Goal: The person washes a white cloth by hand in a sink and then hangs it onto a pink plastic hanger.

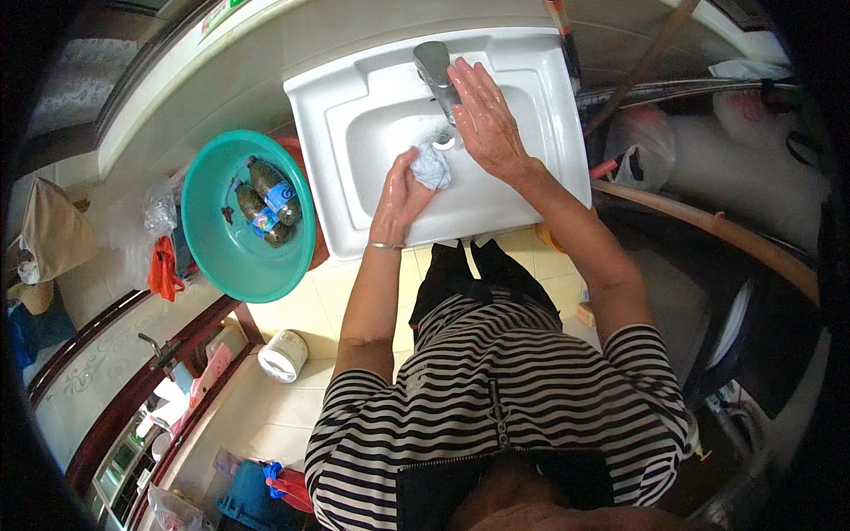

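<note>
My left hand (398, 192) is wet and curled around a crumpled, light-blue wet cloth (431, 167) over the basin of a white ceramic sink (372, 192). At the sink's back stands a metal single-lever faucet (435, 66), its spout pointing toward the basin. My right hand (491, 126), also wet, is stretched out flat beside the faucet and holds nothing. Its fingertips overlap the faucet's edge in the picture; whether they touch it I cannot tell. Just beyond the cloth, part of the drain (443, 142) shows.
Left of the sink, a green plastic basin (219, 259) holds two filled plastic bottles (265, 202). A white lidded bucket (283, 356) rests on the tiled floor. At right are a plastic bag (641, 149) and a long wooden pole (724, 226).
</note>
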Demonstrator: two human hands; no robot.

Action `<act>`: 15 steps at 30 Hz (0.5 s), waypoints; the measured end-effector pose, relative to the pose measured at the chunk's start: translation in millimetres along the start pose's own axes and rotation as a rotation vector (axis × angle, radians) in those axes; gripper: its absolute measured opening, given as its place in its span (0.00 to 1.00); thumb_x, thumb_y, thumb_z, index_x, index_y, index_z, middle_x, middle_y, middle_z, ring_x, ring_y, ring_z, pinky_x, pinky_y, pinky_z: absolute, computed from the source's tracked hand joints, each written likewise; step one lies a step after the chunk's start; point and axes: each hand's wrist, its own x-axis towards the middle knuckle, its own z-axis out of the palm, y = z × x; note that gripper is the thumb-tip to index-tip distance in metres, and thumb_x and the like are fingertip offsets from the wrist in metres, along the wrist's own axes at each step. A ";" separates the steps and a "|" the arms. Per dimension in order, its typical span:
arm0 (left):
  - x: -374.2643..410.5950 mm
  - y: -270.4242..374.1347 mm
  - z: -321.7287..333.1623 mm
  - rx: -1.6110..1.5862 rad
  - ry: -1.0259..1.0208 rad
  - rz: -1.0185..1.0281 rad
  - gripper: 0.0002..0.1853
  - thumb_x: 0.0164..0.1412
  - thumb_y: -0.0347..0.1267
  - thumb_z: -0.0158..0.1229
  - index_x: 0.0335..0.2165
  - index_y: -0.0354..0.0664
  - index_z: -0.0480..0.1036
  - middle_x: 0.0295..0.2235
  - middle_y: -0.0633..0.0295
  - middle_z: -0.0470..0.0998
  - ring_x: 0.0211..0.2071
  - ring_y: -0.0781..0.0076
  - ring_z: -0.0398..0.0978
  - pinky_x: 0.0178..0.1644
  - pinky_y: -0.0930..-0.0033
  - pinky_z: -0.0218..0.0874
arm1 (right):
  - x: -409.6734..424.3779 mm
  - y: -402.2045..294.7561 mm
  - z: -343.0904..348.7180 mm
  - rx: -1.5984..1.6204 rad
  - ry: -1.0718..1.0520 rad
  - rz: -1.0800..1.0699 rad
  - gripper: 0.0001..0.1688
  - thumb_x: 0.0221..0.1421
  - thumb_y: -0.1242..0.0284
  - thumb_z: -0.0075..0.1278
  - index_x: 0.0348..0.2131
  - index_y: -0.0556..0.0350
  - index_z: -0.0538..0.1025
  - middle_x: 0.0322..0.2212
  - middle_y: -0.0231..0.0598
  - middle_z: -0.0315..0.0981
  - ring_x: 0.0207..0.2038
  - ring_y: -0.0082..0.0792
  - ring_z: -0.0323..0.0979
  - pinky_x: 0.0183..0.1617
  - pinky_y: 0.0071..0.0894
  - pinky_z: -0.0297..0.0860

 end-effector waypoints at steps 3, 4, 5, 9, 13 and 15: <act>-28.1 2.1 -3.2 0.037 -0.057 0.059 0.20 0.59 0.28 0.48 0.49 0.30 0.63 0.47 0.50 0.70 0.49 0.58 0.68 0.56 0.61 0.59 | 3.4 3.3 0.5 -0.026 0.016 -0.053 0.28 0.54 0.74 0.45 0.55 0.61 0.64 0.58 0.49 0.56 0.60 0.58 0.52 0.61 0.51 0.54; -33.6 1.8 -3.7 0.109 -0.046 0.090 0.21 0.59 0.27 0.49 0.50 0.29 0.62 0.47 0.51 0.70 0.49 0.59 0.69 0.56 0.61 0.59 | 3.5 2.7 -1.5 -0.055 0.005 -0.069 0.28 0.54 0.74 0.46 0.55 0.60 0.64 0.58 0.49 0.56 0.60 0.58 0.53 0.61 0.51 0.55; -38.1 0.0 -3.6 0.182 -0.035 0.120 0.21 0.59 0.27 0.50 0.50 0.29 0.62 0.46 0.51 0.70 0.49 0.59 0.69 0.56 0.61 0.59 | 3.0 2.3 -4.4 -0.085 -0.005 -0.083 0.28 0.54 0.73 0.47 0.55 0.59 0.64 0.58 0.49 0.56 0.59 0.57 0.53 0.60 0.52 0.55; -43.8 -9.6 0.0 0.115 -0.026 0.143 0.22 0.60 0.29 0.53 0.52 0.33 0.61 0.46 0.51 0.70 0.47 0.62 0.69 0.53 0.63 0.61 | -11.2 -0.6 -9.7 -0.276 -0.107 -0.116 0.29 0.52 0.72 0.50 0.54 0.55 0.65 0.57 0.47 0.57 0.58 0.55 0.55 0.58 0.54 0.57; -34.2 -25.5 2.0 -0.038 -0.098 0.089 0.21 0.62 0.33 0.53 0.52 0.40 0.62 0.46 0.53 0.70 0.46 0.64 0.69 0.50 0.62 0.62 | -21.7 -9.4 -13.0 -0.223 -0.063 -0.089 0.30 0.52 0.72 0.50 0.55 0.55 0.65 0.57 0.51 0.55 0.58 0.56 0.55 0.58 0.55 0.56; -32.3 -32.0 7.7 -0.090 -0.156 0.060 0.21 0.63 0.34 0.52 0.52 0.42 0.62 0.47 0.56 0.70 0.47 0.64 0.68 0.50 0.61 0.62 | -30.4 -17.8 -18.1 -0.139 -0.058 -0.071 0.30 0.53 0.75 0.49 0.56 0.56 0.64 0.59 0.53 0.51 0.59 0.56 0.54 0.59 0.52 0.56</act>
